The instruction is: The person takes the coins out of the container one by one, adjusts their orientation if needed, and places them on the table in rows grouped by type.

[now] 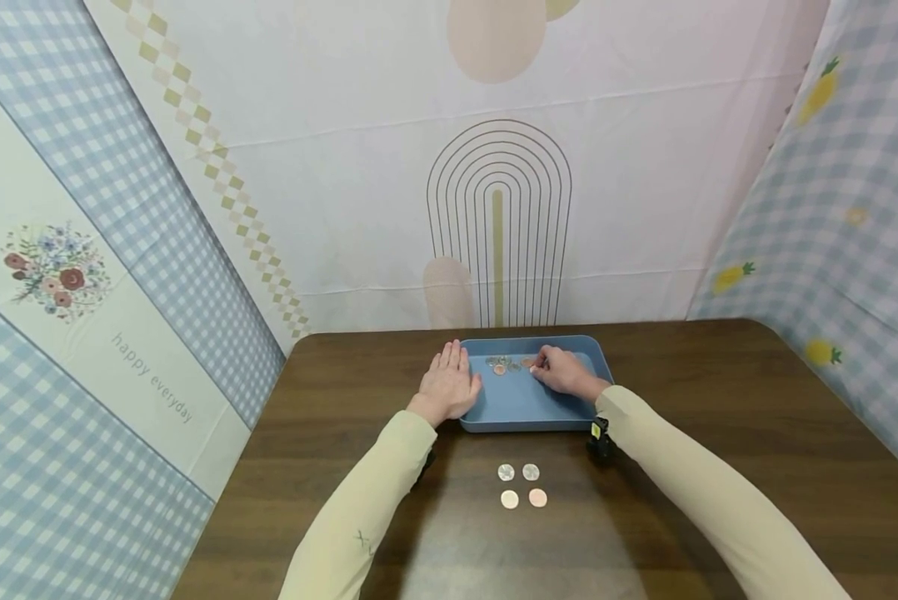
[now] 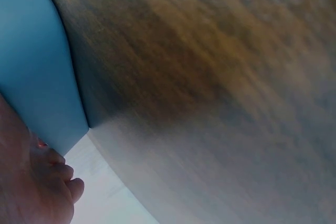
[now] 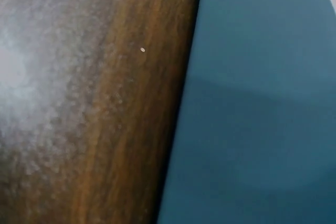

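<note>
A blue tray [image 1: 539,425] stands toward the back of the table, with several silver and copper coins [image 1: 500,369] lying in its far left part. My left hand [image 1: 446,385] lies along the tray's left rim, its fingers straight and pointing away. The left wrist view catches part of this hand [image 2: 37,182] beside the tray wall [image 2: 37,51]. Inside the tray, my right hand [image 1: 563,371] bends its fingers down by a copper coin [image 1: 527,362]. Whether a coin is between those fingertips is too small to tell. In the right wrist view only the tray [image 3: 252,103] and table appear.
On the brown wooden table [image 1: 359,367], in front of the tray, two silver coins [image 1: 506,472] lie above a pale gold coin [image 1: 510,499] and a copper coin [image 1: 538,497], in two rows. A patterned cloth [image 1: 359,208] hangs behind the table.
</note>
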Demonstrator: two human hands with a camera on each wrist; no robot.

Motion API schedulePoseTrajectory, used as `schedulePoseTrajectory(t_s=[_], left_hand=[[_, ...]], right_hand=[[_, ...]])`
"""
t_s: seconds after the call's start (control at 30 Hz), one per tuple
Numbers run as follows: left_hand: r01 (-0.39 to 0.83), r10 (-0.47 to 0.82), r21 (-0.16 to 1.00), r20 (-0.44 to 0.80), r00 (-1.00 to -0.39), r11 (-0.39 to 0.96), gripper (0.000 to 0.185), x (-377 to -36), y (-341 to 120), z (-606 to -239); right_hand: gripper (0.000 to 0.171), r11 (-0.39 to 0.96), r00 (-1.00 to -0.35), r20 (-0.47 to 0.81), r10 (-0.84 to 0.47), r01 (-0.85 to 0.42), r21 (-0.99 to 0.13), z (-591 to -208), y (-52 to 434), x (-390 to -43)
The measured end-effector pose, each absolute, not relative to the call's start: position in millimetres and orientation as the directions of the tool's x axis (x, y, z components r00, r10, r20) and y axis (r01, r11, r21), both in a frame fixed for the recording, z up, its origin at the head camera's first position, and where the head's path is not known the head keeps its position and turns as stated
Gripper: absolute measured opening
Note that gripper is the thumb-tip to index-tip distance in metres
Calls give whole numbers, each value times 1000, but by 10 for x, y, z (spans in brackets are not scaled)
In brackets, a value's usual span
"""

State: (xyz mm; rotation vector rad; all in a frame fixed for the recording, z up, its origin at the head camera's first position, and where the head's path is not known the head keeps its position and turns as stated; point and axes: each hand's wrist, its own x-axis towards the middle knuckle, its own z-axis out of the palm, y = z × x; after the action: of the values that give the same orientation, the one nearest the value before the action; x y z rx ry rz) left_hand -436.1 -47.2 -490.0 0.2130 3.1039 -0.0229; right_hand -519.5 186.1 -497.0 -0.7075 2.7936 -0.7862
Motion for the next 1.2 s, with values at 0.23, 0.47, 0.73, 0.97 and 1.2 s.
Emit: schedulePoseTrajectory(t_s=[0.23,0.47,0.73,0.97,1.2], left_hand=[[139,138,-14,-35,-990,990,67,-4348,-480,-4902],[139,138,-23,-25,-990,990,67,-4354,-490,-4916],[139,139,-16,-40,-990,990,66,-4375,-469,-4911],[137,135,-38,-30,-990,990,66,-4386,-466,-4930],[136,135,-39,-40,-990,990,67,-4374,-467,-4922]], right_hand=[[14,709,-859,46,-510,-450,-542,-4980,1908,-5176],[9,649,-835,72,-546,-476,-593,-4952,1939,-5124],[8,557,-781,107,-616,-526,-643,-4895,2022,-4983],[7,457,-708,125,-695,-569,-684,-4793,2077,-4826],[7,411,-658,91,-747,-565,-715,-4697,2136,-4642]])
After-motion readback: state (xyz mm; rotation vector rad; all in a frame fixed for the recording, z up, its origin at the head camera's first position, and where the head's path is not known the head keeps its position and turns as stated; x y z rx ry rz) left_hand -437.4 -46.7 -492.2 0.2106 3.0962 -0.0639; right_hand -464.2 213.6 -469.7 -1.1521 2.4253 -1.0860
